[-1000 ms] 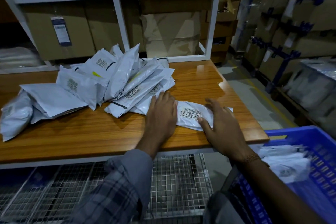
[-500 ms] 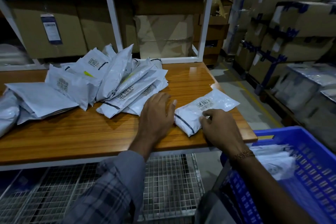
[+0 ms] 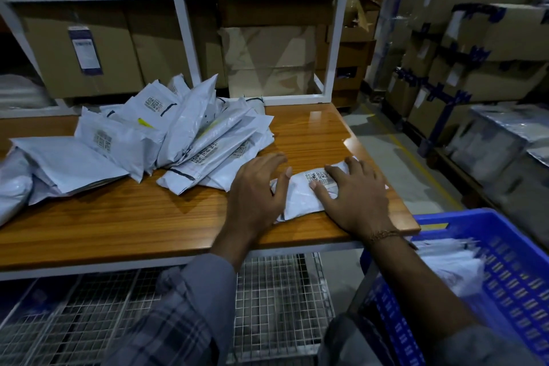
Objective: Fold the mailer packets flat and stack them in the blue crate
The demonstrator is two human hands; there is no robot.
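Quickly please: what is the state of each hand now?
Left hand: open, fingers spread, resting on the left end of the mailer packet.
Right hand: open, pressing flat on the same packet.

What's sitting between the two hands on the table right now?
In the head view, one white mailer packet lies between the left hand and the right hand, label up; both hands press on its ends.

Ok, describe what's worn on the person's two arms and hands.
The left hand is bare, with a grey plaid sleeve reaching the forearm. The right hand is bare too, with a thin gold-coloured bracelet at the wrist and its grey sleeve pushed far up the arm.
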